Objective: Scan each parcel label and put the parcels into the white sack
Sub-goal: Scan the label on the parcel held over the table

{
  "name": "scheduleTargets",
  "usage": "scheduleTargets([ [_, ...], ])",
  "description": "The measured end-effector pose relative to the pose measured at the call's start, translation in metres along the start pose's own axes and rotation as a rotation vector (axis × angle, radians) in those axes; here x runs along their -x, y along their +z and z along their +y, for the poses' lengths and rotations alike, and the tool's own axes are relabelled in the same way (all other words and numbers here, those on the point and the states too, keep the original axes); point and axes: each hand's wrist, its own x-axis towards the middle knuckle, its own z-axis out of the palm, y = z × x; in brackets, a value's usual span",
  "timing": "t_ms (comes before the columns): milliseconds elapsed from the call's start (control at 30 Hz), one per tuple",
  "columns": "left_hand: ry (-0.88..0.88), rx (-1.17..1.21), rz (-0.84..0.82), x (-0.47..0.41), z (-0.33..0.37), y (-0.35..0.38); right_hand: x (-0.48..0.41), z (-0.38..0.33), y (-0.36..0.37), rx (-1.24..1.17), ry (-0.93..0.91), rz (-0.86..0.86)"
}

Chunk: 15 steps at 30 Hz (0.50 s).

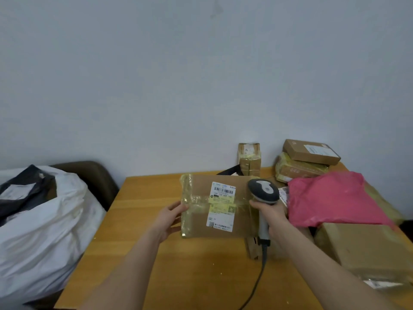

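While our left hand [169, 220] grips the left edge of one flat brown cardboard parcel [199, 222] over the wooden desk [145, 242], fingers [174, 228] curled beneath it, our right hand [271, 217] wraps one grey handheld scanner [263, 190] beside the parcel's white label [221, 206]. One white sack [44, 220] sits to the left and one pink plastic mailer [335, 198] to the right.
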Motion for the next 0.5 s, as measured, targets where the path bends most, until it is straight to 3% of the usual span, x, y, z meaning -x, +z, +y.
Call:
scheduleTargets([
  [167,0.007,0.091,0.066,0.003,-0.012,-0.009,0.036,0.01,0.029,0.116,-0.14,-0.003],
  [300,0.005,0.097,0.08,-0.002,-0.017,-0.022,0.063,0.021,0.05,0.094,-0.076,-0.185],
  [500,-0.01,0.081,0.097,-0.011,-0.019,-0.04,0.09,0.024,0.078,0.084,-0.035,-0.158],
])
